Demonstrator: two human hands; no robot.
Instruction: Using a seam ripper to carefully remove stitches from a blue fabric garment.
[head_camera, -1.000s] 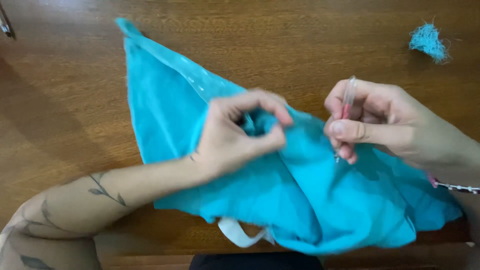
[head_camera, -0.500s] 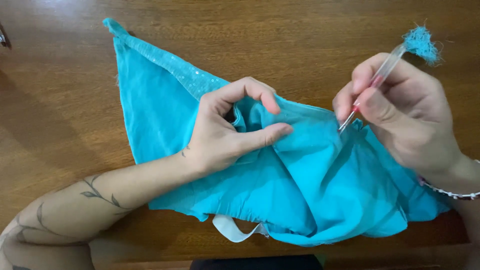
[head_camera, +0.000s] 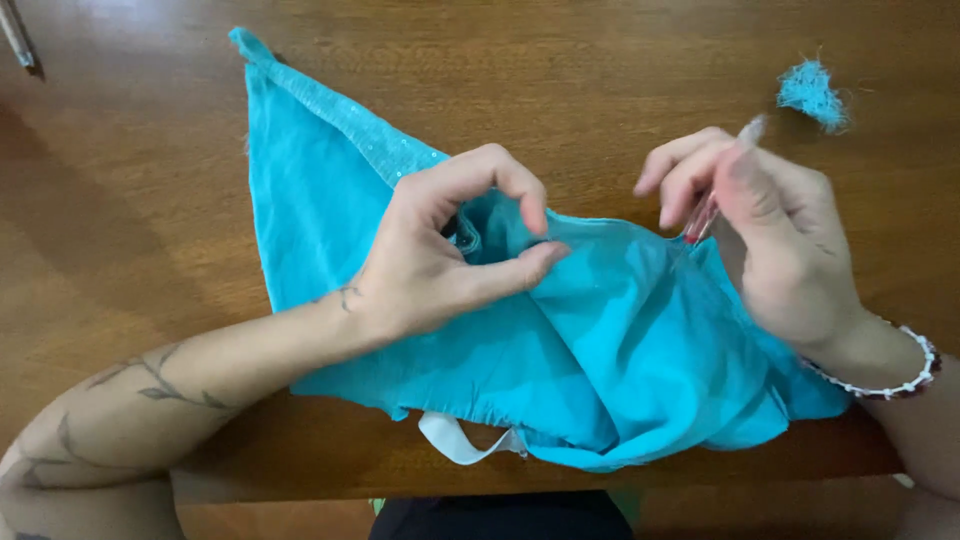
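- The turquoise garment (head_camera: 600, 360) lies spread on the wooden worktop (head_camera: 130, 200), one pointed corner reaching toward the far left, its bulk bunched near the front edge.
- The left hand (head_camera: 450, 260) rests on the cloth's middle; its grip is closed — thumb and forefinger pinch a raised fold of the fabric.
- The right hand (head_camera: 770, 230) hovers over the cloth's right part, its fingers closed round a slim clear tool with a red tip (head_camera: 705, 215), the tip just at the fabric's edge.
- A white elastic strap (head_camera: 460, 440) sticks out from under the garment at the front.
- A tuft of turquoise thread (head_camera: 812, 92) sits well apart, far right.
- A beaded bracelet (head_camera: 895, 380) circles the right wrist — a thin stick-like object (head_camera: 18, 38) lies at the far left corner.
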